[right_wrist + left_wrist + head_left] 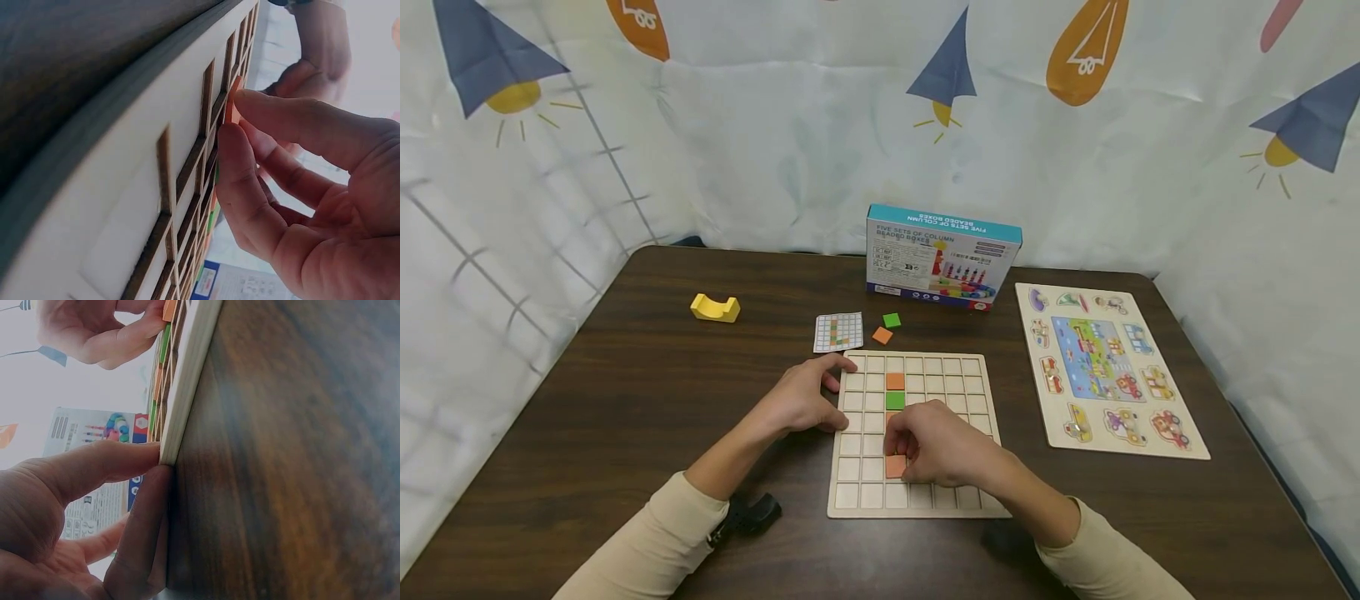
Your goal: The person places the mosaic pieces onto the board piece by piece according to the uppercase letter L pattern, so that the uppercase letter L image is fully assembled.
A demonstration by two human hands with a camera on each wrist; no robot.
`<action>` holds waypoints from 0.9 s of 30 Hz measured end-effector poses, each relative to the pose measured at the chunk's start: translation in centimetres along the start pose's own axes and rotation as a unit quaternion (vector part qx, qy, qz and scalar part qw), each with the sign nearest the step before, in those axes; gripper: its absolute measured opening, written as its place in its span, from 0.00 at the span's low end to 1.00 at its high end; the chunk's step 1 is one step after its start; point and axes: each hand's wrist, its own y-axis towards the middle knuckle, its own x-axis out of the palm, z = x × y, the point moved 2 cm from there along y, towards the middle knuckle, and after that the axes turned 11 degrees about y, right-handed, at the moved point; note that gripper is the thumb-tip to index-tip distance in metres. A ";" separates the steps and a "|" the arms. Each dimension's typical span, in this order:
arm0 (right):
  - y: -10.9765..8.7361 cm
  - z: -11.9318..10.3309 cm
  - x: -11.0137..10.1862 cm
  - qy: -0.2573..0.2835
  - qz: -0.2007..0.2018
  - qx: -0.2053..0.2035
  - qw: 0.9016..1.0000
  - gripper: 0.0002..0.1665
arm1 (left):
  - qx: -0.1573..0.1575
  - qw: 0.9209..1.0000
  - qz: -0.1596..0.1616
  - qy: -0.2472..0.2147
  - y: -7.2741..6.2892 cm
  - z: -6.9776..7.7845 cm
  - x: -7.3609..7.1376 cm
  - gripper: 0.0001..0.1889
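A wooden grid board (871,497) lies on the table, with orange and green square tiles in one column. My left hand (805,395) grips its left edge, thumb and fingertips against the rim in the left wrist view. My right hand (943,446) pinches an orange square tile (895,467) between thumb and finger, low in that column. In the right wrist view this tile (234,106) stands tilted at the grid. Above it in the column are an orange tile (895,381), a green tile (895,400) and another orange one; my right hand hides part of the column.
Behind the board lie a pattern card (838,332), a loose green tile (891,320) and a loose orange tile (882,335). A toy box (940,258) stands at the back. A picture puzzle board (1105,367) lies right; a yellow arched block (715,308) sits left.
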 end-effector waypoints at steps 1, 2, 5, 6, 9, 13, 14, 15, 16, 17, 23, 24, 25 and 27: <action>0.0 -0.1 0.0 0.000 -0.001 0.000 1.000 0.16 | 0.000 1.000 0.000 0.000 0.0 0.0 0.0 0.41; 0.0 -0.1 0.0 -0.001 -0.001 -0.001 1.000 0.16 | 0.000 1.000 0.000 0.000 0.0 0.0 0.0 0.41; 0.0 -0.1 0.1 -0.006 0.000 -0.001 1.000 0.16 | 0.000 1.000 0.000 -0.001 0.0 0.0 0.0 0.41; 0.0 -0.1 0.1 -0.007 0.000 -0.002 1.000 0.16 | 0.000 1.000 0.000 -0.001 0.0 0.0 0.0 0.41; 0.0 0.0 0.1 -0.013 0.002 -0.003 1.000 0.15 | -0.001 1.000 0.001 -0.002 0.0 0.0 0.1 0.41; 0.0 0.1 0.1 -0.014 0.003 0.002 1.000 0.15 | -0.002 1.000 -0.002 -0.012 0.0 0.0 0.1 0.41; 0.0 0.1 0.1 -0.015 0.004 0.003 1.000 0.15 | -0.003 1.000 -0.003 -0.014 0.0 0.0 0.1 0.41; 0.0 0.1 0.1 -0.015 0.004 0.004 1.000 0.15 | -0.003 1.000 -0.003 -0.014 0.0 0.0 0.1 0.41; 0.0 0.1 0.1 -0.014 0.005 0.002 1.000 0.15 | -0.004 1.000 -0.002 -0.014 0.0 0.0 0.1 0.41; 0.0 0.1 0.1 -0.014 0.005 0.001 1.000 0.15 | -0.003 1.000 -0.002 -0.012 0.0 0.0 0.1 0.40; 0.0 -0.1 0.1 -0.009 0.003 -0.004 1.000 0.14 | 0.000 1.000 -0.002 -0.006 -0.1 0.0 0.0 0.41; 0.0 -0.1 0.1 -0.007 0.003 -0.004 1.000 0.14 | 0.001 1.000 -0.002 -0.005 -0.1 0.0 0.0 0.41; 0.0 -0.1 0.1 -0.006 0.003 -0.003 1.000 0.14 | 0.002 1.000 -0.001 -0.005 -0.1 0.0 0.0 0.41; 0.0 0.0 0.1 -0.006 0.004 -0.004 1.000 0.13 | 0.002 1.000 0.001 -0.004 -0.1 0.1 0.0 0.40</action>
